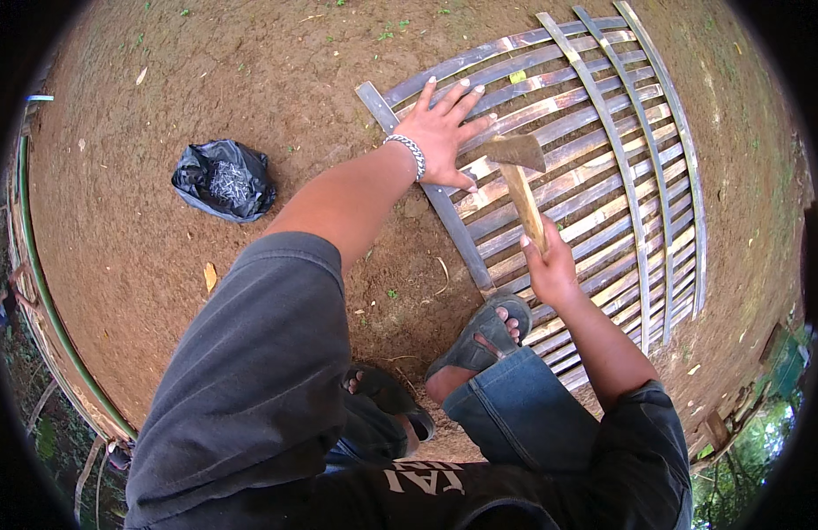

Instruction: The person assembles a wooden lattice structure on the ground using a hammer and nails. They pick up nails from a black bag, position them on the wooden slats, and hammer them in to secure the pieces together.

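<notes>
A panel of split bamboo slats (594,132) lies flat on the ground, its long slats crossed by several narrower strips. My left hand (440,137), fingers spread, presses on the panel's left end, over the end strip (457,231). A chain bracelet (409,152) circles that wrist. In my right hand (552,265) is a hatchet, gripped by its wooden handle (523,203). The hatchet's dark metal head (517,152) is over the slats, just right of my left hand; whether it touches them I cannot tell.
A black plastic bag (223,181) stands open on the brown dirt to the left, with many thin nails (228,183) inside. My right sandalled foot (484,336) is at the panel's near left corner. A long green pole (40,274) runs along the far left edge.
</notes>
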The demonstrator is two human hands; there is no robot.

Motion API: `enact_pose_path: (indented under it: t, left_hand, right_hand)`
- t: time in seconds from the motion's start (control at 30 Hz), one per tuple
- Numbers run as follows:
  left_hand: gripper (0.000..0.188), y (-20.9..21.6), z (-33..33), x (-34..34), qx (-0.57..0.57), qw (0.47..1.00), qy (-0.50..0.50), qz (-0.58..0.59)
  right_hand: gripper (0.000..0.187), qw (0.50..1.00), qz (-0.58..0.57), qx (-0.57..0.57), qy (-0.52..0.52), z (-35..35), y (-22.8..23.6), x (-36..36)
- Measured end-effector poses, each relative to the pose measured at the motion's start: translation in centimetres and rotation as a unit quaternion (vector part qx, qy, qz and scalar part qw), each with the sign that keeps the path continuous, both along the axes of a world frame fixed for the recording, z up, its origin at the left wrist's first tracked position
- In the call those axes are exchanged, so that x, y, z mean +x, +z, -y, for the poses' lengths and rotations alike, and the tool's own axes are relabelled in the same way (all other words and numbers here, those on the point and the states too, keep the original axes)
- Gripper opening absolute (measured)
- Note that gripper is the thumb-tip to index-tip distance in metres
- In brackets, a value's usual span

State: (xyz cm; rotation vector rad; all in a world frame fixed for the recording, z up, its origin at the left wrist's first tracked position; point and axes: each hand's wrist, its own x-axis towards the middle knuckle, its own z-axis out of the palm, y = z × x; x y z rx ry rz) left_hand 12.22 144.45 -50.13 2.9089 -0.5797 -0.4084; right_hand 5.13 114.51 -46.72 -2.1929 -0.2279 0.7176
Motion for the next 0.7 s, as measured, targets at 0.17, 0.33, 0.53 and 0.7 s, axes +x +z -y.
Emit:
enact_pose_path:
  t: [0.17,0.33,0.53,0.7]
  left_hand:
    - [0.1,-0.4,-0.4,0.0,-0.012,1.0,-0.001,0.007]
    - [0.099,0.4,-1.3,0.6,-0.023,0.999,-0.03,-0.001]
    - [0.101,-0.3,-1.5,0.6,-0.022,0.999,-0.037,0.01]
    - [0.1,-0.5,-1.3,0.9,-0.034,0.999,-0.038,0.002]
  right_hand:
    - [0.045,0.998,-0.046,-0.034,0.034,-0.6,1.4,0.0]
    - [0.043,0.987,0.033,-0.064,0.147,0.0,3.0,0.7]
    - [0.046,0.966,0.136,-0.01,0.218,-0.1,2.5,0.4]
    - [0.052,0.962,0.098,-0.051,0.248,-0.1,0.8,0.7]
